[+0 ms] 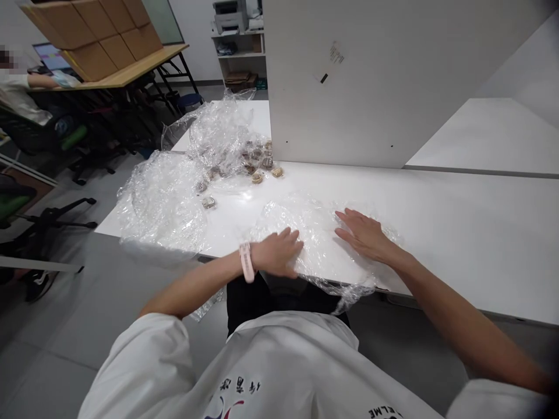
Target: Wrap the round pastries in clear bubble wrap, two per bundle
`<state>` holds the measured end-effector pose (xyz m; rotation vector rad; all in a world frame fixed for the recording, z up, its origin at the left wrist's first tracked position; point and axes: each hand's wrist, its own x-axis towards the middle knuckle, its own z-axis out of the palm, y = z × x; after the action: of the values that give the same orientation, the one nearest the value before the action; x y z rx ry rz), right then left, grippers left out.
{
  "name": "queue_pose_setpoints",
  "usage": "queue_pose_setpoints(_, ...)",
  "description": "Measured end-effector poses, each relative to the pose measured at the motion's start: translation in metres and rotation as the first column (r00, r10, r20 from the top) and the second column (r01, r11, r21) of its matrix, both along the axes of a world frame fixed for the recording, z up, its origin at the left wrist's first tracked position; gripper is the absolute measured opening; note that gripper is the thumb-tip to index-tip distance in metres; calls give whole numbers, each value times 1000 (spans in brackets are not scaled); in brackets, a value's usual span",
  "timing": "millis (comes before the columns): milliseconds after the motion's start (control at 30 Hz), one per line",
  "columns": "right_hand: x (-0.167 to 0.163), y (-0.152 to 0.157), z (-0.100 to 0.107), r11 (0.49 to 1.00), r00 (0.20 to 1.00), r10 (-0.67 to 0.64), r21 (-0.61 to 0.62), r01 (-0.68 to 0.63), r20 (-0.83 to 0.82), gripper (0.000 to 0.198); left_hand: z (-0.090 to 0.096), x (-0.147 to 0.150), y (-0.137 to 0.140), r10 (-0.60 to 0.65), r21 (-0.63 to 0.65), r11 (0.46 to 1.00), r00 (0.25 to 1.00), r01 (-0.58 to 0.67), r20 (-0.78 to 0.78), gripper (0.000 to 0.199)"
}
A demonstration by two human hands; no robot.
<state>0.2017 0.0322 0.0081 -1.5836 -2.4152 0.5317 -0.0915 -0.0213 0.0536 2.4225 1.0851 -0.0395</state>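
Observation:
A crinkled sheet of clear plastic film (318,247) lies spread on the white table in front of me, and part of it hangs over the near edge. My left hand (278,252), with a pale pink band on the wrist, rests at the film's left side, fingers stretched out. On its right side lies my right hand (362,234), palm down with the fingers apart. Neither hand grips anything. Farther left is a large heap of clear plastic film (163,201). Several small wrapped brown and gold pieces (257,177) lie beside it; their kind is unclear.
A tall white panel (340,81) stands at the back of the white table (458,233). More crumpled film (222,131) lies at the far left end. Beyond, cardboard boxes (100,38) are stacked on a wooden desk, where another person (21,93) sits. A printer (230,17) stands on shelves.

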Motion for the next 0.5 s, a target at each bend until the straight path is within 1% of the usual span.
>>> queue_pose_setpoints(67,-10,28,-18,1000,994,17,23,-20,110,70,7,0,-17,-103,-132,986,995,104,14,51)
queue_pose_setpoints(100,-12,39,-22,999,990,30,41,-36,137,70,14,-4,-18,-136,-209,967,990,143,48,48)
queue_pose_setpoints(133,-12,47,-23,996,987,48,67,-59,153,69,20,-8,-14,-132,-269,951,987,151,87,43)
queue_pose_setpoints(167,-13,52,-21,991,984,68,105,-85,163,66,26,-14,-5,-76,-291,951,990,108,117,39)
queue_pose_setpoints(200,-14,54,-18,983,982,81,152,-107,168,62,30,-19,10,36,-263,965,991,-1,127,35)
queue_pose_setpoints(233,-16,52,-13,971,982,92,202,-125,167,58,31,-25,28,185,-178,971,975,-162,125,34)
queue_pose_setpoints(267,-20,47,-9,959,982,105,247,-142,158,54,29,-30,49,342,-54,940,933,-338,116,34)
queue_pose_setpoints(300,-24,41,-6,948,982,126,276,-162,142,51,24,-34,71,475,80,872,874,-483,101,36)
queue_pose_setpoints(333,-30,34,-3,940,979,160,284,-190,125,48,16,-38,92,558,196,805,827,-560,73,38)
queue_pose_setpoints(367,-35,28,-2,935,974,200,275,-222,106,45,8,-42,111,614,284,752,789,-594,23,40)
queue_pose_setpoints(400,-41,24,0,932,967,238,261,-252,86,42,0,-45,127,654,346,716,756,-606,-29,41)
queue_pose_setpoints(433,-48,24,2,929,961,269,247,-276,64,39,-9,-47,140,678,382,698,731,-606,-77,41)
queue_pose_setpoints(500,-64,34,10,928,955,295,235,-288,4,34,-21,-51,157,707,404,680,694,-612,-137,37)
